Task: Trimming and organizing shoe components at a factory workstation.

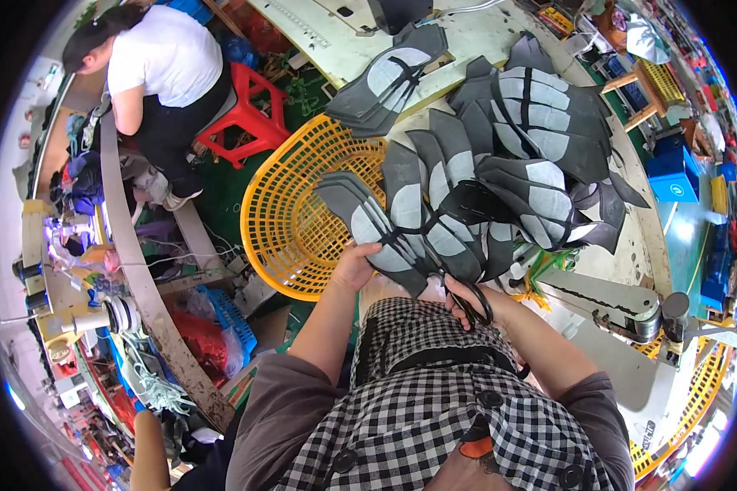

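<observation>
Note the left hand pinching the near edge of a grey bundle, thumb on top, fingers hidden beneath. See the right hand curled round the scissors; cannot tell how far apart the blades stand. Find the bundle overlapping the basket's right rim, before the pile reaching toward the worktop's right edge. If trimming the black strap, as seems likely, draw it taut, cut clear of thumb and grey layers.
</observation>
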Tool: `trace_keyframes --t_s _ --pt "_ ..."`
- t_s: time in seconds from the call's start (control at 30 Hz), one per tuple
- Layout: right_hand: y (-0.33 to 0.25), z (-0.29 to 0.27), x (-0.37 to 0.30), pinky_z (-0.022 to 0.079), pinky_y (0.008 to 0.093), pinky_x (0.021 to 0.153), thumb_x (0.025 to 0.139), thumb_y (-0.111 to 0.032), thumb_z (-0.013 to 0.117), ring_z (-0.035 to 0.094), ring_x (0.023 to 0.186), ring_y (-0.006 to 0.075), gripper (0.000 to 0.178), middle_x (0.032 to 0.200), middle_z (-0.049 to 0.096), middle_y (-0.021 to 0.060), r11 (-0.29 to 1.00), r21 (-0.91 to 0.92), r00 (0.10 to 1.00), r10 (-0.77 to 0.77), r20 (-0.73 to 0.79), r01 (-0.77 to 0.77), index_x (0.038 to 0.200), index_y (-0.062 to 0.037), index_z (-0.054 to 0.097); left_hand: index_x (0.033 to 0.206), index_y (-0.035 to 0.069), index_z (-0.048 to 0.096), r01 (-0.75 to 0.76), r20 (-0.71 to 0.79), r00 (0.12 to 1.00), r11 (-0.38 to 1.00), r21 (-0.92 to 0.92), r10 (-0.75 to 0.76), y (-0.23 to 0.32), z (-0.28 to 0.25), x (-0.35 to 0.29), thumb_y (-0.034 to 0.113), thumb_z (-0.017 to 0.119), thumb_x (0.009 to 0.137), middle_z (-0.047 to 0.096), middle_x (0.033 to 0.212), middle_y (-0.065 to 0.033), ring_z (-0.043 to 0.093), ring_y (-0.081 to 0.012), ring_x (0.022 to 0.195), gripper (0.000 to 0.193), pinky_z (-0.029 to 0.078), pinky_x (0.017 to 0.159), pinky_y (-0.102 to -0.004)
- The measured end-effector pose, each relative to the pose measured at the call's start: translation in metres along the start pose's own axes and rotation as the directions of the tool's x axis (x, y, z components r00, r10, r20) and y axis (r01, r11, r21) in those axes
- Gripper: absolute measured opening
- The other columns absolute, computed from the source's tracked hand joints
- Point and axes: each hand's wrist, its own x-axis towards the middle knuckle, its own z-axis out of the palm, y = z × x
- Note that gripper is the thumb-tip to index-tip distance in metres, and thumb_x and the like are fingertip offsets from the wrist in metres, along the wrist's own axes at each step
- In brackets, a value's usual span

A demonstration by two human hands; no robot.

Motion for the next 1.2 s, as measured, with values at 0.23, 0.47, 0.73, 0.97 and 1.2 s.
trace_keyframes --t_s 0.23,0.47,0.73,0.97,1.2 --pt "-0.012 0.003 0.007 0.041 0.0252 0.047 0.079 -0.074 0.04 0.046 0.05 0.013 0.071 0.06 0.046 0.0027 0.992 -0.123 0.991 -0.014 0.13 0.03 0.08 -0.0032 0.049 0.122 -0.001 0.05 0.072 0.102 0.992 0.994 0.083 -0.08 0.025 0.017 -0.016 0.018 0.064 0.075 0.058 0.118 -0.0124 0.055 -0.0282 0.108 0.053 0.037 0.098 -0.043" --pt "-0.012 0.017 0.018 0.038 0.0246 0.047 0.078 -0.075 0.04 0.043 0.048 0.0126 0.071 0.058 0.044 0.0014 0.995 0.061 0.988 -0.086 0.125 0.079 0.08 -0.0043 0.049 0.12 -0.001 0.051 0.052 0.183 0.982 0.997 -0.057 -0.041 0.021 0.025 -0.027 0.019 0.063 0.078 0.059 0.116 -0.0126 0.057 -0.027 0.107 0.049 0.04 0.097 -0.0412" --pt "-0.009 0.002 0.012 0.037 0.0245 0.047 0.084 -0.071 0.03 0.04 0.05 0.0114 0.069 0.057 0.04 0.0019 0.999 -0.024 0.955 -0.03 0.296 0.039 0.084 -0.0045 0.049 0.125 0.0 0.047 0.14 0.161 0.978 0.989 -0.044 -0.132 0.035 0.001 -0.021 0.018 0.06 0.076 0.055 0.122 -0.0147 0.052 -0.031 0.113 0.054 0.035 0.101 -0.0468" --pt "0.008 0.043 0.04 0.033 0.0249 0.045 0.081 -0.068 0.045 0.037 0.049 0.0116 0.063 0.056 0.037 -0.0007 0.885 0.455 0.975 -0.173 0.138 0.093 0.081 -0.0058 0.047 0.12 -0.001 0.052 0.03 0.163 0.986 0.997 -0.072 -0.018 0.018 0.02 -0.017 0.018 0.06 0.078 0.06 0.115 -0.0124 0.057 -0.0257 0.106 0.047 0.04 0.097 -0.0401" --pt "0.004 0.053 0.028 0.033 0.0251 0.044 0.079 -0.07 0.045 0.037 0.047 0.0114 0.064 0.056 0.037 -0.001 0.933 0.348 0.991 -0.121 0.062 0.093 0.079 -0.0066 0.045 0.125 0.0 0.047 0.025 0.162 0.987 0.996 -0.088 -0.01 0.015 0.019 -0.024 0.011 0.061 0.076 0.058 0.117 -0.0122 0.056 -0.0275 0.106 0.053 0.042 0.095 -0.0414"
